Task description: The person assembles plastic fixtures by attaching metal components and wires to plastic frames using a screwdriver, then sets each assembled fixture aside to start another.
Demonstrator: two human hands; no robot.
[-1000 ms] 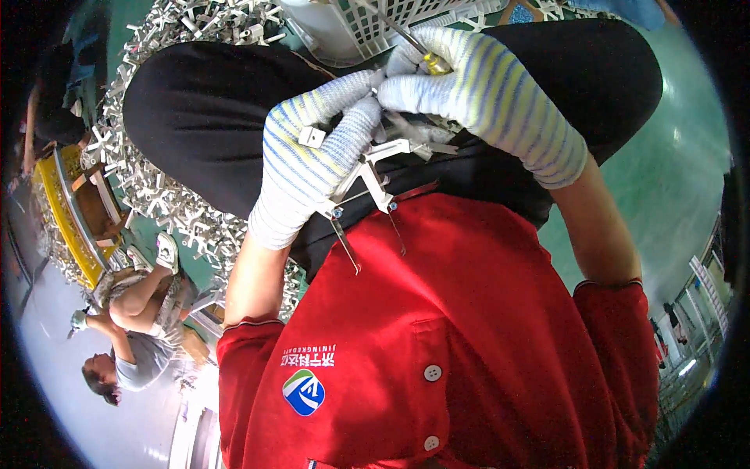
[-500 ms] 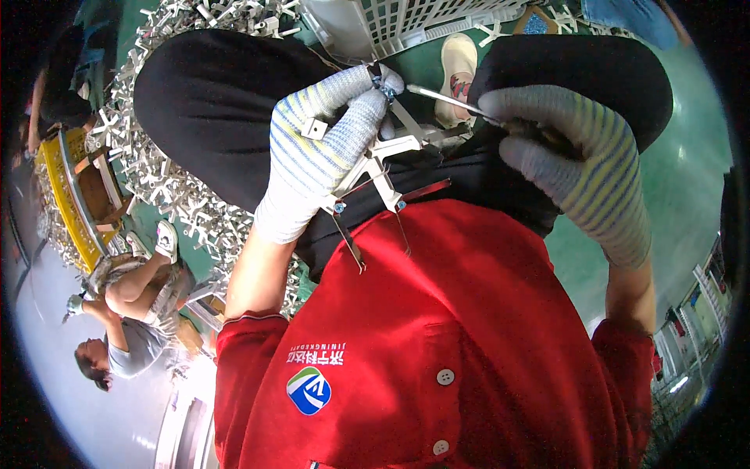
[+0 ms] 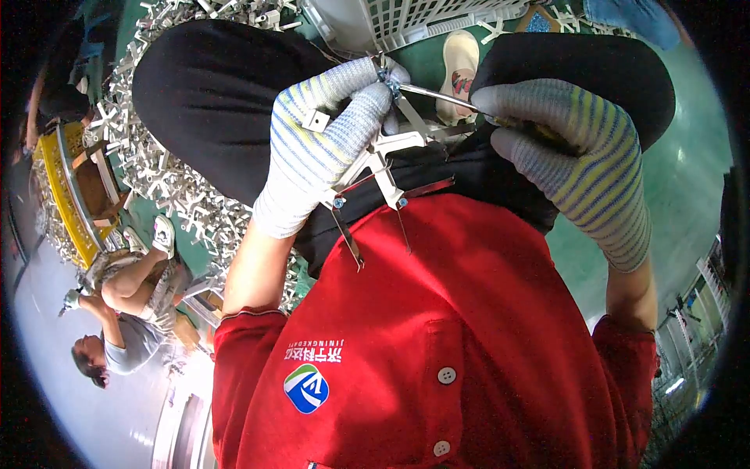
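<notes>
My left hand (image 3: 316, 152), in a striped knit glove, is closed around a white branching bracket (image 3: 400, 142). Thin metal strips (image 3: 349, 237) are fixed to the bracket's arms by small bluish screws (image 3: 402, 202). One arm of it ends in my left finger and thumb, beside another bluish screw (image 3: 393, 84). My right hand (image 3: 586, 152), gloved too, grips a screwdriver (image 3: 439, 97), its handle mostly hidden by the fingers. The shaft points left, and its tip appears to meet the screw at my left fingertips.
Heaps of white brackets (image 3: 168, 168) lie on the green floor at left. A white slatted crate (image 3: 414, 22) stands ahead, near my shoe (image 3: 459, 74). Farther left, a person (image 3: 137, 336) sits near a yellow crate (image 3: 66, 195). A small tray of bluish screws (image 3: 537, 22) lies beyond my right knee.
My right hand has moved slightly left and up, bringing the screwdriver tip from just apart to the screw at my left fingertips. The left hand keeps its grip on the bracket.
</notes>
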